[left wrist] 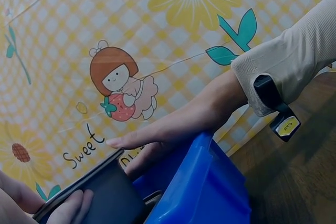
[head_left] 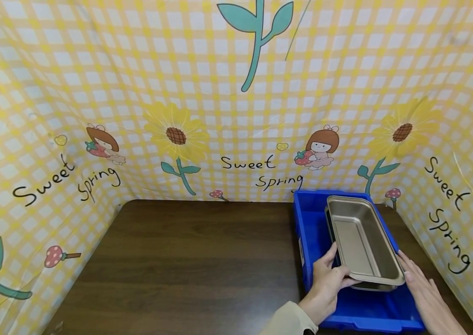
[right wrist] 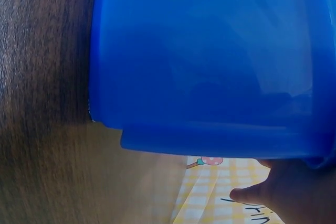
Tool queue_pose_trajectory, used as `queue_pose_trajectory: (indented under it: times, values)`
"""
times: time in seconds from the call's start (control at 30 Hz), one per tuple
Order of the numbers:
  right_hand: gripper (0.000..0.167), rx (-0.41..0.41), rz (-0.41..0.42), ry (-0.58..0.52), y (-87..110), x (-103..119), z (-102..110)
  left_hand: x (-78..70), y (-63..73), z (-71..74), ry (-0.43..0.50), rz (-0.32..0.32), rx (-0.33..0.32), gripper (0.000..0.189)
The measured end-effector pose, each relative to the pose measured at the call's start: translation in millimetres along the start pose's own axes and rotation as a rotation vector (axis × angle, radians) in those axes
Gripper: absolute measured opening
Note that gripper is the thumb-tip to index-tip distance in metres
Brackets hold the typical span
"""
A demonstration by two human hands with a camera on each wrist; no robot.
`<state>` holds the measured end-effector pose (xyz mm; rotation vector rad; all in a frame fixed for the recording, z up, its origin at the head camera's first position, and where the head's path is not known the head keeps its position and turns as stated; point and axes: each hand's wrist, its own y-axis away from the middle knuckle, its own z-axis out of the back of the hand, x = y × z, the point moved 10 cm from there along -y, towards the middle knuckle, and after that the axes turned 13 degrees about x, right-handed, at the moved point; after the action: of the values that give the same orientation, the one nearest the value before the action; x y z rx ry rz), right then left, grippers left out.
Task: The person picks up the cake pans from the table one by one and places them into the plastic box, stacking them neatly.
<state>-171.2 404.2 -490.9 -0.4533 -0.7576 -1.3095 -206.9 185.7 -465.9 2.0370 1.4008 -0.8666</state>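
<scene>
A gold-brown metal loaf pan [head_left: 360, 232] sits tilted over the blue plastic bin [head_left: 309, 242]. My left hand [head_left: 326, 284] grips the pan at its near left corner, with the thumb by the rim; in the left wrist view its fingers [left wrist: 73, 208] press the pan's outer wall. Along the pan's near right corner lies my right hand [head_left: 429, 291], fingers mostly straight, beside the bin's right edge. A further metal edge [left wrist: 153, 198] shows below the pan in the left wrist view; I cannot tell whether it is a second pan. The right wrist view shows mainly the bin's outside [right wrist: 210, 66].
The bin stands at the right side of a dark brown wooden table [head_left: 203, 265]. A yellow checked cloth [head_left: 236, 116] printed with flowers and figures hangs around the back and both sides. Bare wood extends left of the bin.
</scene>
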Motion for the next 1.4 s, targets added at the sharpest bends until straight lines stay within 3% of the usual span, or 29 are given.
queue_pose_trajectory:
  times: [0.7,1.07,1.4]
  values:
    - [0.059,0.02,0.004,0.008,-1.5,4,-4,12.8,-8.3,8.2,0.013,0.022,-0.042,0.082]
    - [0.055,-0.045,0.087,0.054,-1.1,15,-1,13.3,-11.4,10.9,0.007,0.012,-0.038,0.082]
    - [0.057,-0.015,0.051,0.044,0.3,9,-1,12.4,-12.0,7.2,-0.063,0.071,-0.013,0.081]
